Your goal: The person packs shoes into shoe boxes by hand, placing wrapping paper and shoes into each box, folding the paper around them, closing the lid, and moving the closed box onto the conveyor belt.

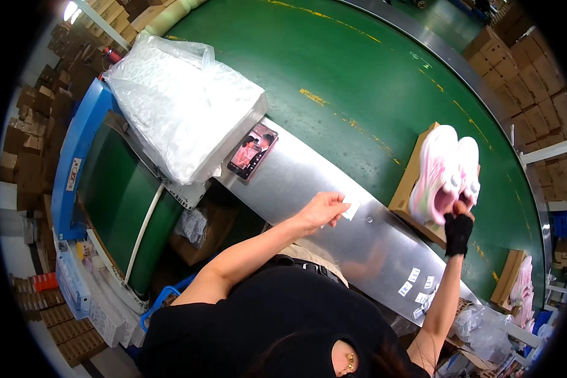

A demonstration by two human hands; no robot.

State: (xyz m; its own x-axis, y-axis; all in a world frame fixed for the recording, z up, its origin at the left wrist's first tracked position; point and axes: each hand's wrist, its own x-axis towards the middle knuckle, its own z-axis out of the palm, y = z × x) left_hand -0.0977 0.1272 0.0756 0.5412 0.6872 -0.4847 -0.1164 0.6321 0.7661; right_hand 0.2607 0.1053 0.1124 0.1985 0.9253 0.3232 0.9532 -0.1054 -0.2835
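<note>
while the right hand [458,232], in a black fingerless glove, is gripping the heel end of a pair of pink-and-white shoes [444,173], the shoes are resting on an open cardboard box [411,183] on the green conveyor belt [334,69], far right. left hand [323,209] is pinching a small white label [351,209] between its fingertips, hovering over the steel counter [309,183] mid scene. more white stickers [416,283] are lying on the counter near the right forearm. a phone [252,151] is sitting on the counter's left part, just beside a stack of clear plastic bags [183,101]
</note>
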